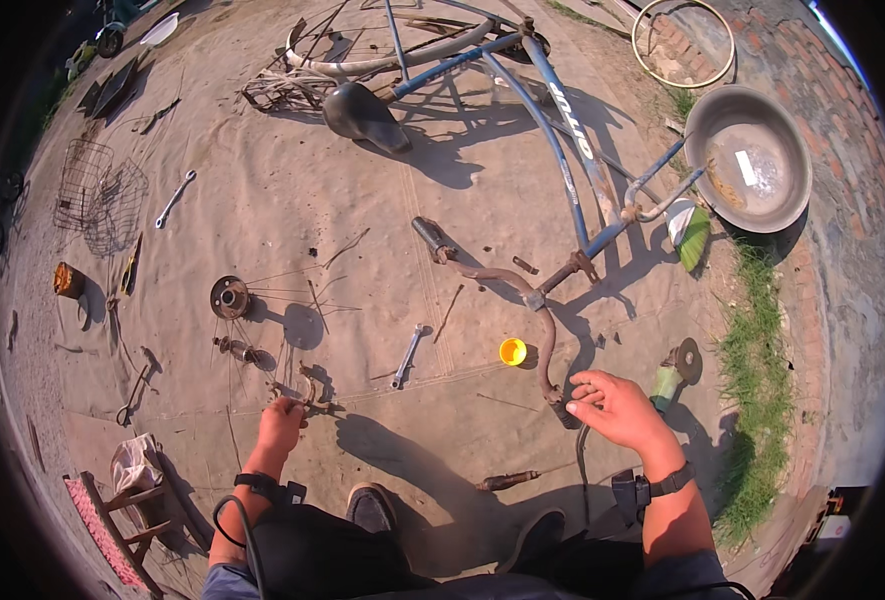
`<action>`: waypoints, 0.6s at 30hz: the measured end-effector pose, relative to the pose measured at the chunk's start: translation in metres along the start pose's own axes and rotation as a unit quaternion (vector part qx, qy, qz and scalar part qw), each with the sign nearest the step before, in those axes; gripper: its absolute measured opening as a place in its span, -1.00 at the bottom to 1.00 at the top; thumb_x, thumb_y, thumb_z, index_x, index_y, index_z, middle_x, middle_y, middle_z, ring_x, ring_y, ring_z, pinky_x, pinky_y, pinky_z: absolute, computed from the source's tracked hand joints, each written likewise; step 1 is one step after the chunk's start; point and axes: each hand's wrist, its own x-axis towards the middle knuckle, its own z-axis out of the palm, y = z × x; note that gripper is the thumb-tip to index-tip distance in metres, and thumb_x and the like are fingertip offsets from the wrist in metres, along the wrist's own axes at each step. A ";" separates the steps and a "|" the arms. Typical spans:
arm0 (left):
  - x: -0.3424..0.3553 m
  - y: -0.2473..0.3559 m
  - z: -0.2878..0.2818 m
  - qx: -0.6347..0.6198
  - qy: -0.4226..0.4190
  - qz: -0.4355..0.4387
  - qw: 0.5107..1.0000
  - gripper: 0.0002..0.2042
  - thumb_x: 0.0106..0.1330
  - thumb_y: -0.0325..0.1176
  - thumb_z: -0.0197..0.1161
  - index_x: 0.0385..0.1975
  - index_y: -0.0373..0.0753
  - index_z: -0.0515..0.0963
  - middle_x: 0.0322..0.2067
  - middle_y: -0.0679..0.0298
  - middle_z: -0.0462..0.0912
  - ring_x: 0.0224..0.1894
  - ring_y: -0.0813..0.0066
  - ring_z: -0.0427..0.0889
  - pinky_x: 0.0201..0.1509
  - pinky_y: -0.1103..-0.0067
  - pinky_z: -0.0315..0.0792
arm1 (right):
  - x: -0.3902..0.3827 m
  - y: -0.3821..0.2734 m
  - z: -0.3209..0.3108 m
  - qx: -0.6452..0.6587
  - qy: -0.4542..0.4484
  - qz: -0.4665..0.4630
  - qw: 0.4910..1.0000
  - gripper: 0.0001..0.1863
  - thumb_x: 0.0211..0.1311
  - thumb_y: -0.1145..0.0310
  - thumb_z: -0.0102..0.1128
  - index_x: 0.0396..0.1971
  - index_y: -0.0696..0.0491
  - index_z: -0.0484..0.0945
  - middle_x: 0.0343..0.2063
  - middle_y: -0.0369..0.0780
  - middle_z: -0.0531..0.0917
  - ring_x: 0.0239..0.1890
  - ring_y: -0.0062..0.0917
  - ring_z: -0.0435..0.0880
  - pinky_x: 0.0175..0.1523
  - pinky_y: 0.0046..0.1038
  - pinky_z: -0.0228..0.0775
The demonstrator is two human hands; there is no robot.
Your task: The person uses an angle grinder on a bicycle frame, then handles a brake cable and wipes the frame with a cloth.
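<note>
My left hand [280, 422] grips a rusty metal part with curved arms [308, 388] at the lower left. My right hand [610, 408] has loosely bent, parted fingers beside the end of rusty curved handlebars [545, 355], possibly touching it. The handlebars join a blue bicycle frame [567, 165] lying across the ground, with a black saddle [357, 118]. Near me lie a combination wrench [409, 352], a small yellow container [513, 352], a green angle grinder [668, 386] and a round hub part [230, 298] among thin spokes.
Wire baskets [87, 190], a second wrench [175, 198] and a rusty can [69, 280] lie left. A low stool [122, 525] stands lower left. A metal basin [747, 200], a ring [682, 10], a grass strip [752, 400] and brick edging [842, 160] line the right.
</note>
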 end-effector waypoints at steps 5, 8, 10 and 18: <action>0.000 0.002 0.000 0.008 -0.002 -0.012 1.000 -0.80 0.50 -0.39 0.16 -0.10 -0.40 0.61 -0.31 0.22 0.72 -0.39 0.48 0.71 -0.27 0.53 0.59 | -0.002 0.001 -0.002 0.000 0.001 0.004 1.000 -0.52 0.30 0.26 0.44 0.13 0.16 0.57 -0.12 -0.11 0.77 -0.12 -0.44 0.79 0.01 -0.40 0.62; -0.003 0.005 0.000 0.007 0.002 -0.029 1.000 -0.78 0.51 -0.36 0.14 -0.09 -0.40 0.61 -0.30 0.21 0.73 -0.39 0.47 0.71 -0.26 0.52 0.59 | -0.002 0.000 -0.001 -0.001 -0.002 0.004 1.000 -0.52 0.30 0.26 0.44 0.13 0.16 0.57 -0.12 -0.11 0.77 -0.12 -0.44 0.79 0.01 -0.40 0.62; -0.003 0.006 0.000 0.007 0.003 -0.028 1.000 -0.78 0.52 -0.36 0.13 -0.08 -0.40 0.61 -0.30 0.21 0.73 -0.38 0.46 0.72 -0.26 0.52 0.59 | -0.003 0.002 -0.001 0.001 0.001 0.002 1.000 -0.52 0.29 0.26 0.44 0.13 0.16 0.58 -0.12 -0.11 0.77 -0.12 -0.44 0.79 0.01 -0.40 0.62; -0.003 0.005 0.000 0.013 -0.004 -0.036 0.999 -0.78 0.54 -0.37 0.09 -0.05 -0.40 0.59 -0.28 0.20 0.72 -0.37 0.46 0.71 -0.26 0.51 0.59 | -0.005 0.000 -0.001 0.002 0.020 -0.022 1.000 -0.54 0.25 0.26 0.44 0.09 0.15 0.59 -0.19 -0.08 0.79 -0.14 -0.36 0.83 -0.05 -0.36 0.65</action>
